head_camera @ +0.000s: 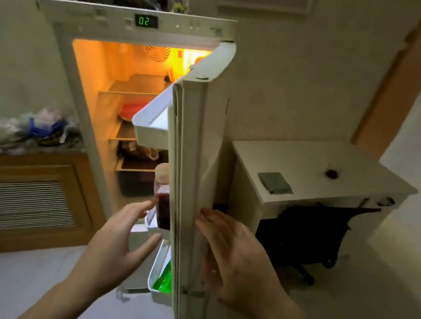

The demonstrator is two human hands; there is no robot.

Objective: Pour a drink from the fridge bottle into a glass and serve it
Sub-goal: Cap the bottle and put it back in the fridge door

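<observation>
The tall white fridge (86,60) stands open, and a warm orange light glows inside it. A small green number on its top panel (146,21) reads 02. The white fridge door (193,156) swings out toward the person, seen edge-on.

A clear plastic bottle with dark red drink (163,207) stands upright in the white middle door shelf (154,229). Its pale top part is blurry. The left hand (120,239) is spread wide, with its fingers reaching just beside the bottle and the shelf front. It holds nothing, and it is hard to tell if the fingertips touch the bottle. The right hand (237,258) is also spread and empty, with its fingers lying on the outer side of the door edge.

Lower down, a bright green thing (164,279) sits in the bottom door shelf. An empty white shelf (148,124) sticks out higher up.

To the right is a white desk (301,158). A small clear glass with dark red drink in the bottom (333,172) stands on it, well apart from the fridge. A grey folded cloth (275,182) lies near the desk's front edge. A black chair (311,232) is tucked under the desk.
</observation>
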